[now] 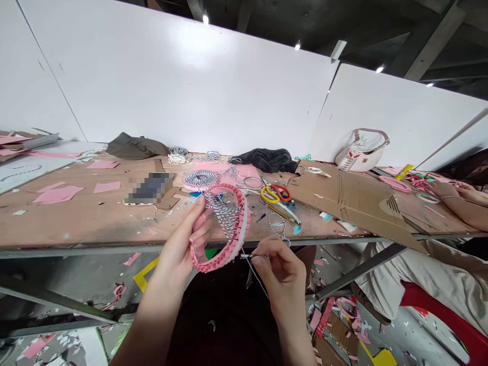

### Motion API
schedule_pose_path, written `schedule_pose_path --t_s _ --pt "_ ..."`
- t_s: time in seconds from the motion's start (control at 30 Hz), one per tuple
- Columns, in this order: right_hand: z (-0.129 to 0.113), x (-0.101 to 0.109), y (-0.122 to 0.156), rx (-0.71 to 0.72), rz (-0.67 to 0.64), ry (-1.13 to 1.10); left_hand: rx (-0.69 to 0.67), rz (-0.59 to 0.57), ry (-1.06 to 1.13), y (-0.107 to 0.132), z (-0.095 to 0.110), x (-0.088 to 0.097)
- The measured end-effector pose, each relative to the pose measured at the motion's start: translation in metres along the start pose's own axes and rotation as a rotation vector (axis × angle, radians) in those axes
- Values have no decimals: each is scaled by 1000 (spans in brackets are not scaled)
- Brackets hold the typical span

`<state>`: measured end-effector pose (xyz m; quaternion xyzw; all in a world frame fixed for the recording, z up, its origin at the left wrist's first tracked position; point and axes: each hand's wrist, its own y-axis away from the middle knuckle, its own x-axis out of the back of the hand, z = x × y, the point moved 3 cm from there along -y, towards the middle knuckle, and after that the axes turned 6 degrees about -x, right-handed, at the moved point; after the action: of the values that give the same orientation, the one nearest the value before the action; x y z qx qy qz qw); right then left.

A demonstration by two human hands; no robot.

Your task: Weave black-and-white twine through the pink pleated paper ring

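Observation:
My left hand (186, 239) is closed around the left side of a pink notched ring (236, 239), holding it upright over the table's front edge. Black-and-white twisted cord (223, 216) is strung across the ring's inside. My right hand (276, 267) pinches the free end of that cord just below the ring's lower right rim, and the cord trails down past my fingers. A finished-looking flat disc wound with the same cord (200, 179) lies on the table just behind the ring.
On the brown table (76, 218) lie yellow and red-handled scissors (275, 193), pink paper scraps (57, 194), a dark cloth (267, 159), cord bundles (178, 154) and a cardboard sheet (343, 195). A white bag (362, 152) stands far right. Another person's arm (461, 203) rests at the right.

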<state>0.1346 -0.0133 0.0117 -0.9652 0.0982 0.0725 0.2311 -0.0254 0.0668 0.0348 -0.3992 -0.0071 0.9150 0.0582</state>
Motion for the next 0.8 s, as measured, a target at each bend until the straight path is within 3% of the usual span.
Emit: schedule_pose_path --t_s 0.13,0.33,0.8 --pt "-14 -11 -2 136 70 110 179 54 -1 -2 -17 6" --pt "-20 -21 4 280 118 184 218 113 -75 1 -38 19" --pt "-21 -23 3 361 98 203 266 145 -47 3 -38 14"
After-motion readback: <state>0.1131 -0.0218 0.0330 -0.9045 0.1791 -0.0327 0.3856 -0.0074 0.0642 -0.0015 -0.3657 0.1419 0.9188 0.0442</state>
